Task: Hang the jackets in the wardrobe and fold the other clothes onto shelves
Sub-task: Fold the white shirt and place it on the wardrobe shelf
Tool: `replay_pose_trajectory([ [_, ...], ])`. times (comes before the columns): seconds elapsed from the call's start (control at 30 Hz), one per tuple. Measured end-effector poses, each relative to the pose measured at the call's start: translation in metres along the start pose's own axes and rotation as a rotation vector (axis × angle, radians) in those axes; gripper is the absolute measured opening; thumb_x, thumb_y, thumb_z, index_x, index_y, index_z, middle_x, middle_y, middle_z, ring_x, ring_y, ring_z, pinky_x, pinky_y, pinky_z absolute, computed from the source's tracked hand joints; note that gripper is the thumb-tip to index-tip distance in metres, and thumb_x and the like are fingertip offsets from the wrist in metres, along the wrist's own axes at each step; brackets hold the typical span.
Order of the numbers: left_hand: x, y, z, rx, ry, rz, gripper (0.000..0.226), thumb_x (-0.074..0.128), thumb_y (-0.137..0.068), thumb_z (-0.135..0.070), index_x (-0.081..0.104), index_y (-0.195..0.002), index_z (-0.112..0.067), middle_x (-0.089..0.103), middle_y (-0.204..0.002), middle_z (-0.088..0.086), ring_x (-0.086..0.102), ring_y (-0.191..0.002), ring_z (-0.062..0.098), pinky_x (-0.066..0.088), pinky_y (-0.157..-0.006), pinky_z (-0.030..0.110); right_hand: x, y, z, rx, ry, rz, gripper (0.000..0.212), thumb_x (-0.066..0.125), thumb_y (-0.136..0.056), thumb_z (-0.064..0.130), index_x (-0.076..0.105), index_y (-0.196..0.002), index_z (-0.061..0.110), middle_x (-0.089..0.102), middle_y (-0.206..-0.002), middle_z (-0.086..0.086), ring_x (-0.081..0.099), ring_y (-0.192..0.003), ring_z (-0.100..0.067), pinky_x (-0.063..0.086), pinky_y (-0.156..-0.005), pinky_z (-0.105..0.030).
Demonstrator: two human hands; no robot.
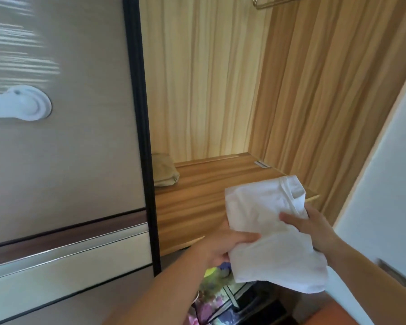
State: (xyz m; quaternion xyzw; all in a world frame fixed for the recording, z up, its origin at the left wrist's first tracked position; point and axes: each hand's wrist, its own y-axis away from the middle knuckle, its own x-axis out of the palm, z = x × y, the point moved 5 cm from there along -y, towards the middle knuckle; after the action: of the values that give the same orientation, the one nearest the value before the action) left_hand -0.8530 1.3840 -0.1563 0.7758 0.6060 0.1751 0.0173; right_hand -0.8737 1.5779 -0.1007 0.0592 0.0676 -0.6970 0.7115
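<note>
I hold the folded white garment [267, 231] over the wardrobe shelf [192, 202] front, left hand [223, 248] pinching its edge, right hand [312, 225] fingers pressed flat at three o'clock, keeping the fold together.

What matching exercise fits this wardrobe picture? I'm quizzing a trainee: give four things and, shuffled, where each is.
Things:
1. white garment
2. beige folded cloth
3. metal hanger
4. white handle

Places:
A. top of the wardrobe opening
B. on the sliding door
C. held in both hands over the shelf's front
D. back left corner of the wooden shelf

Pairs: 1-C, 2-D, 3-A, 4-B
</note>
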Motion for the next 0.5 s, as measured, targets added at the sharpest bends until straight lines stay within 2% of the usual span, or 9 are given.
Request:
replay_pose_trajectory([
  [0.07, -0.013, -0.012, -0.005, 0.020, 0.006, -0.038, 0.087, 0.089, -0.059, -0.012, 0.042, -0.129, -0.035, 0.068, -0.115, -0.003, 0.065, -0.105, 0.018, 0.055, -0.090, 0.042, 0.013, -0.027, -0.006, 0.040, -0.041, 0.046, 0.049, 0.087, -0.064, 0.024, 0.068, -0.108, 0.011, 0.074, -0.094, -0.012, 0.071, -0.087, -0.033, 0.056, -0.082, -0.049],
  [0.1, -0.019, -0.017, -0.008, 0.031, 0.011, -0.062, 0.083, 0.086, -0.066, -0.006, 0.041, -0.130, -0.033, 0.066, -0.112, -0.005, 0.065, -0.101, 0.015, 0.056, -0.084, 0.037, 0.020, -0.039, -0.007, 0.057, -0.037, 0.063, 0.053, 0.088, -0.062, 0.022, 0.068, -0.109, 0.009, 0.074, -0.095, -0.014, 0.071, -0.088, -0.035, 0.055, -0.084, -0.052],
  [0.2, -0.041, -0.034, -0.019, 0.066, 0.010, -0.142, 0.083, 0.080, -0.071, 0.003, 0.039, -0.135, -0.030, 0.063, -0.109, -0.007, 0.063, -0.094, 0.010, 0.055, -0.070, 0.028, 0.043, -0.073, -0.007, 0.077, -0.118, 0.207, 0.050, 0.080, -0.069, 0.008, 0.064, -0.116, 0.003, 0.072, -0.100, -0.020, 0.070, -0.089, -0.039, 0.057, -0.077, -0.049],
  [0.3, -0.060, -0.049, -0.023, 0.066, 0.017, -0.221, 0.084, 0.081, -0.069, 0.004, 0.040, -0.131, -0.036, 0.062, -0.112, -0.006, 0.061, -0.099, 0.013, 0.055, -0.074, 0.029, 0.065, -0.101, -0.006, 0.107, -0.127, 0.391, 0.071, 0.092, -0.057, 0.013, 0.060, -0.120, 0.007, 0.071, -0.104, -0.021, 0.070, -0.090, -0.039, 0.059, -0.068, -0.044],
  [0.37, -0.069, -0.058, -0.024, 0.068, 0.017, -0.271, 0.083, 0.081, -0.070, 0.003, 0.040, -0.131, -0.036, 0.062, -0.112, -0.007, 0.061, -0.100, 0.011, 0.055, -0.072, 0.027, 0.072, -0.121, -0.014, 0.162, -0.071, 0.400, 0.065, 0.089, -0.063, 0.011, 0.057, -0.119, 0.020, 0.072, -0.103, -0.012, 0.070, -0.091, -0.037, 0.060, -0.070, -0.044],
  [0.43, -0.077, -0.071, -0.023, 0.066, 0.016, -0.307, 0.080, 0.082, -0.069, 0.002, 0.040, -0.125, -0.039, 0.062, -0.114, -0.006, 0.062, -0.101, 0.011, 0.057, -0.075, 0.029, 0.077, -0.144, -0.028, 0.213, 0.026, 0.461, 0.061, 0.087, -0.069, 0.017, 0.055, -0.119, 0.032, 0.071, -0.107, -0.007, 0.063, -0.103, -0.046, 0.053, -0.086, -0.060],
  [0.5, -0.084, -0.086, -0.020, 0.053, 0.005, -0.349, 0.080, 0.084, -0.065, -0.002, 0.043, -0.120, -0.044, 0.063, -0.119, -0.004, 0.063, -0.107, 0.016, 0.056, -0.089, 0.038, 0.081, -0.166, -0.035, 0.211, 0.158, 0.544, 0.037, 0.078, -0.079, 0.020, 0.062, -0.112, 0.028, 0.071, -0.103, -0.015, 0.061, -0.103, -0.049, 0.050, -0.091, -0.061],
])
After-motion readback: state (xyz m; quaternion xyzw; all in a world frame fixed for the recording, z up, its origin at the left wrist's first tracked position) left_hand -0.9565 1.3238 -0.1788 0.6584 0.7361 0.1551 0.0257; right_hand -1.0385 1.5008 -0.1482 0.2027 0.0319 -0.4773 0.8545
